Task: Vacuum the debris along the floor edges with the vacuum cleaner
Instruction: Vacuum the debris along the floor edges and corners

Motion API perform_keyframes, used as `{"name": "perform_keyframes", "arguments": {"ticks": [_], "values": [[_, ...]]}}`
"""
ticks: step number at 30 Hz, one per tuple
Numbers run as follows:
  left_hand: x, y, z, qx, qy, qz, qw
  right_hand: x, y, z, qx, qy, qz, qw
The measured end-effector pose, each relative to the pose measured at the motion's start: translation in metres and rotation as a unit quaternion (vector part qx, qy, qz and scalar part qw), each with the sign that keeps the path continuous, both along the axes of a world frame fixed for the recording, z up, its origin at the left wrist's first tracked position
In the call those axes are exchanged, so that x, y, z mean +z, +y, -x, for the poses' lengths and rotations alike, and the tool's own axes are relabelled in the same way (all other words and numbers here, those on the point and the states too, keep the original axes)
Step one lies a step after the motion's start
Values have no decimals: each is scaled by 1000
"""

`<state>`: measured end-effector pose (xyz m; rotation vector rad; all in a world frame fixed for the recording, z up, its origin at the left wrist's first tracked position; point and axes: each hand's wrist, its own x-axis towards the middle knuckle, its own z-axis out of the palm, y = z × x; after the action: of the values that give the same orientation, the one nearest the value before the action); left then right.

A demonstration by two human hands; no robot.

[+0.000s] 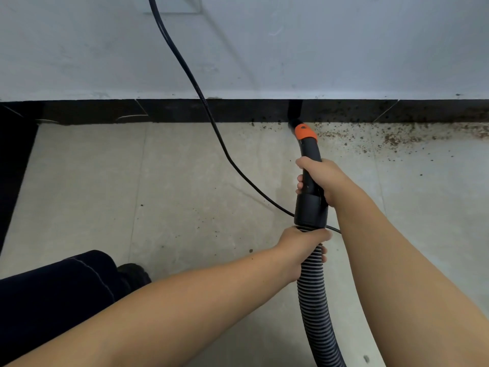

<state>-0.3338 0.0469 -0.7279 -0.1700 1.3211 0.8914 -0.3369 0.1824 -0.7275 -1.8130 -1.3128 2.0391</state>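
I count one black vacuum wand with an orange plastic collar (309,152), one ribbed grey-and-black flexible hose (316,300), one thin black power cable (201,94), and two bare hands on the tool. There is one long scatter of dark brown crumbly debris (397,136), too many grains to count.

My right hand (321,178) reaches forward with the forearm stretched out from the lower right; its fingers are curled round the wand's smooth black handle, thumb on top and fingertips (299,179) showing on the left side. My left hand (304,247) comes in from the lower left, arm nearly straight, and grips the hose just below the wide black cuff (311,210), its fingers wrapped round the ribs.

The wand's tip sits against the black skirting strip (185,111) at the foot of the pale grey wall (264,49), ahead of my right hand. The debris lies along the floor edge, starting just beside the orange collar and running away to the right, well ahead and right of both hands. The pale tiled floor (105,181) left of the tip shows only stray specks. The cable drops down the wall and passes behind the cuff. One dark-trousered leg (53,292) and a black shoe (135,274) sit at lower left.
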Motion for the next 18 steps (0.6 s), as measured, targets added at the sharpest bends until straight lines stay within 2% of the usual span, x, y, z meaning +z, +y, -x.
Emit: {"name": "perform_keyframes", "arguments": {"ticks": [18], "values": [[3,-16,5,105,-3,21,994,0,-19,35,127,6,20,992]]}}
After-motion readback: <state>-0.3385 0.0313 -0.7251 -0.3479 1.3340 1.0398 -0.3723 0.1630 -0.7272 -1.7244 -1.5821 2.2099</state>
